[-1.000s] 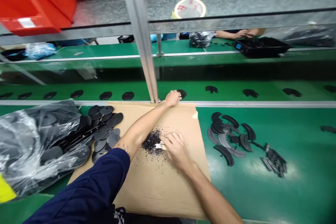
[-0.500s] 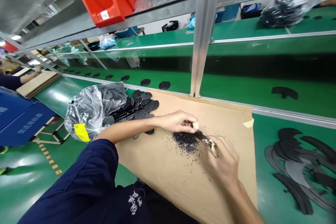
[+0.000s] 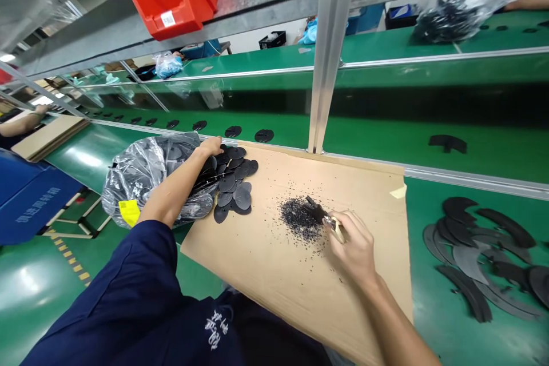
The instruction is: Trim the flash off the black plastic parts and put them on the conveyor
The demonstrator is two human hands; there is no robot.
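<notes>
black discs touch the open left hand; right hand pinches a pale piece in a narrow grip.

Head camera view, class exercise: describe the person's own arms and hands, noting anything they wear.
The left hand and right hand are gloveless, and both forearms are bare. A navy short sleeve ends above the left elbow; the navy garment bears white lettering.

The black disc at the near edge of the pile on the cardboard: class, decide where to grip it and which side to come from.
Pinch its free outer rim, coming from the near side over the bare cardboard. The black disc lies flat there, with that rim clear, while its far side meets the pile of black discs, so approaching from there would likely disturb them.
</notes>
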